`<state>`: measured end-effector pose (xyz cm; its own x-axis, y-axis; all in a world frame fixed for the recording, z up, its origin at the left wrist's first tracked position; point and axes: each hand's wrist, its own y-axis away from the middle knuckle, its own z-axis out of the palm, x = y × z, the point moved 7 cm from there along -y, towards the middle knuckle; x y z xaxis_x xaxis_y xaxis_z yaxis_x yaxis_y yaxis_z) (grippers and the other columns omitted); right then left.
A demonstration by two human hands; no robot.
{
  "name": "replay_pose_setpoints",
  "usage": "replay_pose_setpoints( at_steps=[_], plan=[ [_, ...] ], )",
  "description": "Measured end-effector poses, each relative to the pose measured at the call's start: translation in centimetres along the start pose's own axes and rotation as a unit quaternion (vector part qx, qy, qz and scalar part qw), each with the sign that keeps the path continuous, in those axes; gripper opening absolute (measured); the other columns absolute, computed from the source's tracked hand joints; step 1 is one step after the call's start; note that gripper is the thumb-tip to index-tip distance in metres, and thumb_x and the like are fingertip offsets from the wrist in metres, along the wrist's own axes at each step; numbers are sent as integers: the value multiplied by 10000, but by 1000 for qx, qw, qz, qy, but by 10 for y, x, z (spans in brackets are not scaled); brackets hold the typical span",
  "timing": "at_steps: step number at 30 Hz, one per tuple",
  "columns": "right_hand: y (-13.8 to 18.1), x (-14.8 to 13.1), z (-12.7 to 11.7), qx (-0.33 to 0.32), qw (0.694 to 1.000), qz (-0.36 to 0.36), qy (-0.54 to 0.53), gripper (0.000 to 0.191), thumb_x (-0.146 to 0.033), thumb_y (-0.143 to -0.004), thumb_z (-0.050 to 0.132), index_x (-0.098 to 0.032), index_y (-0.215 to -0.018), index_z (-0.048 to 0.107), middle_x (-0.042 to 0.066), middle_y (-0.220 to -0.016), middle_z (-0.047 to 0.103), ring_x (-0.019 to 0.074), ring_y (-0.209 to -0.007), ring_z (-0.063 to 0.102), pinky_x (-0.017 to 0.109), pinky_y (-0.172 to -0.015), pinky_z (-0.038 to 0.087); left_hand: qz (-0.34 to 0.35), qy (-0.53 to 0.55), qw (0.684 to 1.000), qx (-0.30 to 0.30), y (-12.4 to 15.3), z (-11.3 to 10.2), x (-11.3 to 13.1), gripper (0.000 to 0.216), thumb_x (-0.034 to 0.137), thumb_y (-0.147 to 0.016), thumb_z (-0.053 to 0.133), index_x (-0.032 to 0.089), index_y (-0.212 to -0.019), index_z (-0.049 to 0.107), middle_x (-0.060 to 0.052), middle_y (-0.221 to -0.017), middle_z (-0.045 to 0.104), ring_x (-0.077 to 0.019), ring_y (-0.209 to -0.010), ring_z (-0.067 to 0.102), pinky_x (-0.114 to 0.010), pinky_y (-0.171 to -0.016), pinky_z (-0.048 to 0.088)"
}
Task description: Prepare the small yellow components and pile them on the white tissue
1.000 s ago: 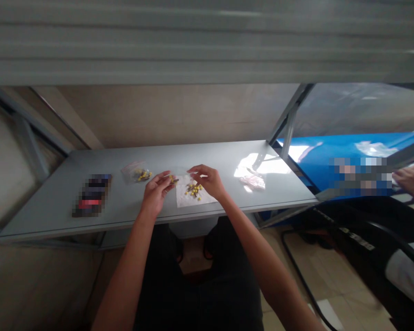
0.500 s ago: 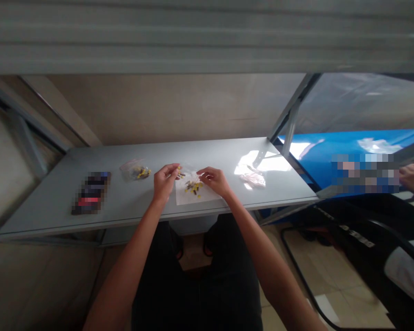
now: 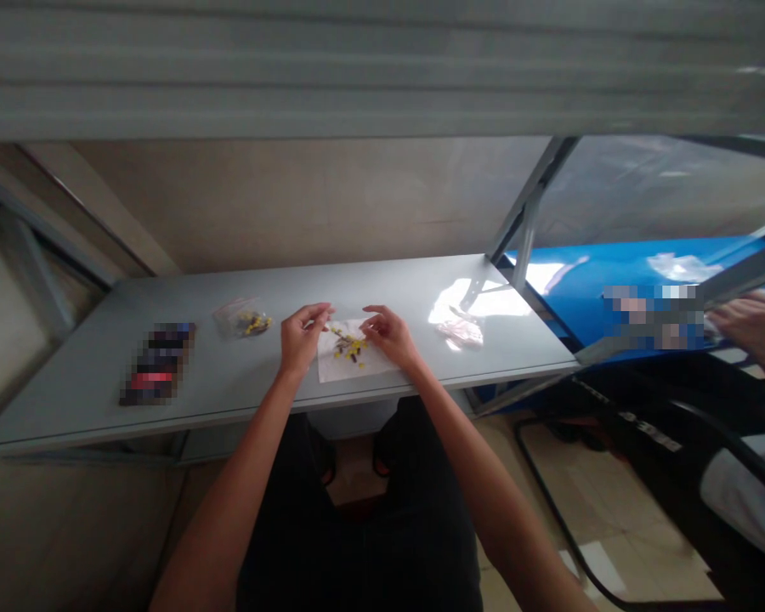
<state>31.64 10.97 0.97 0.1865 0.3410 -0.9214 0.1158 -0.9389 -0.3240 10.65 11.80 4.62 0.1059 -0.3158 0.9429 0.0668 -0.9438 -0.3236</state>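
My left hand (image 3: 302,336) is at the left edge of a white paper sheet (image 3: 329,367), thumb and fingertips pinched together. Whatever lies between them is too small to make out. On the sheet is a loose pile of small yellow and dark pieces (image 3: 352,347), their kind unclear. Over the sheet's right side hovers my right hand (image 3: 388,334), its fingers bent and apart, the forefinger raised. Nothing shows in its grasp. Left of my hands lies a clear plastic bag (image 3: 233,319) with similar yellow and dark pieces.
The grey table (image 3: 280,396) carries a blurred-out dark item (image 3: 159,364) at left and a crumpled clear bag (image 3: 460,331) at right in sunlight. Metal posts (image 3: 528,212) and an overhead shelf (image 3: 357,76) frame it. Beside a blue table (image 3: 564,293), another person's hand (image 3: 756,327) shows.
The clear plastic between my hands no longer shows, and yellow pieces now reach the sheet's upper left. My right forefinger has lifted away from the other fingers. The view has shifted slightly right.
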Motion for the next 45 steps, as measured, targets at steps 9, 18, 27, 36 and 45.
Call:
replay_pose_setpoints(
  at_steps=[9,18,27,36,45],
  plan=[
    [-1,5,0,2,1000,14,4,249,-400,-851,686,-159,-888,733,15,-735,688,114,-624,529,233,-584,389,-8,62,998,-11,-2,5,5,423,451,-839,754,161,-1144,711,-135,-1153,763,-208,-946,734,-274,-711,585],
    [-2,5,-5,15,998,32,-56,262,-417,-810,731,-162,-872,725,37,-793,720,140,-696,603,267,-664,457,-27,-12,999,-45,14,6,-16,382,502,-838,755,170,-1027,756,-100,-1034,767,-204,-905,711,-284,-733,584],
    [-1,3,-3,12,996,42,-74,288,-473,-784,756,-191,-834,724,12,-727,699,131,-623,564,260,-608,431,13,-83,996,-36,13,13,-9,292,440,-830,738,179,-945,798,-73,-925,804,-203,-819,739,-308,-770,591],
    [0,-6,-8,65,993,53,-81,261,-435,-749,773,-190,-796,696,-21,-637,635,114,-560,518,251,-560,407,-8,-49,999,-2,16,-6,-16,428,536,-912,633,149,-1041,762,-96,-899,780,-194,-796,727,-271,-672,585],
    [32,-21,-70,268,961,64,36,295,-363,-827,626,-178,-1051,685,0,-712,687,138,-554,582,268,-582,460,-40,-83,996,9,25,-19,-33,385,485,-908,601,156,-1032,757,-87,-902,768,-206,-826,733,-285,-709,581]
  ],
)
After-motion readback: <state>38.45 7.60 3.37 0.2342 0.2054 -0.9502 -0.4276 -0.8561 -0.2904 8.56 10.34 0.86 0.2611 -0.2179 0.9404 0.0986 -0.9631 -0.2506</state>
